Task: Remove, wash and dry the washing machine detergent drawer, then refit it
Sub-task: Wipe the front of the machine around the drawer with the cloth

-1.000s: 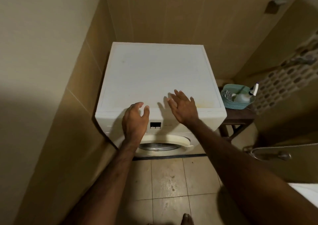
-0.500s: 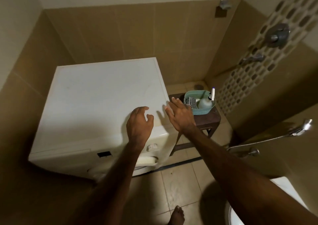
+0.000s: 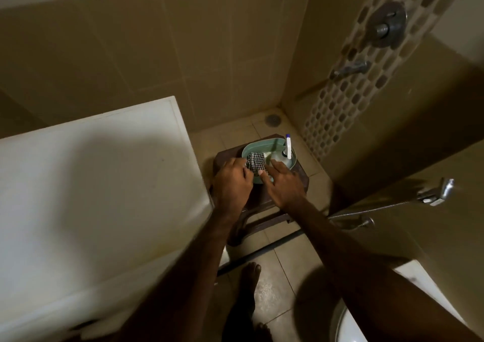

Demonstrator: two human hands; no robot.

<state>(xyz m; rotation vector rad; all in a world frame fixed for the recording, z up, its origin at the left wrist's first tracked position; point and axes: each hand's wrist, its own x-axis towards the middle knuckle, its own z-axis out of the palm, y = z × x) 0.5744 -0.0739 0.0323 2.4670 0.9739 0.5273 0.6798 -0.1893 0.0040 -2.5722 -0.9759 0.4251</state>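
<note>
Beside the washing machine (image 3: pixel 86 184), on a low stool (image 3: pixel 301 182): left hand (image 3: pixel 231 182) pinching checked cloth (image 3: pixel 255 164) in green basket (image 3: pixel 292 165), right hand (image 3: pixel 284 184) flat-fingered on its rim, probably steadying it. Fetched for drying, likely (drawer itself not visible, presumably unremoved). Spray bottle (image 3: pixel 288 148) upright at far rim; floor free beyond.

Home bathroom: beige ceramic wall tiles (image 3: pixel 157 40), round chrome shower mixer valve (image 3: pixel 387 24), chrome hand-spray hose (image 3: pixel 387 206), round floor drain (image 3: pixel 273 118), white top-panelled washing machine (image 3: pixel 91 184).
</note>
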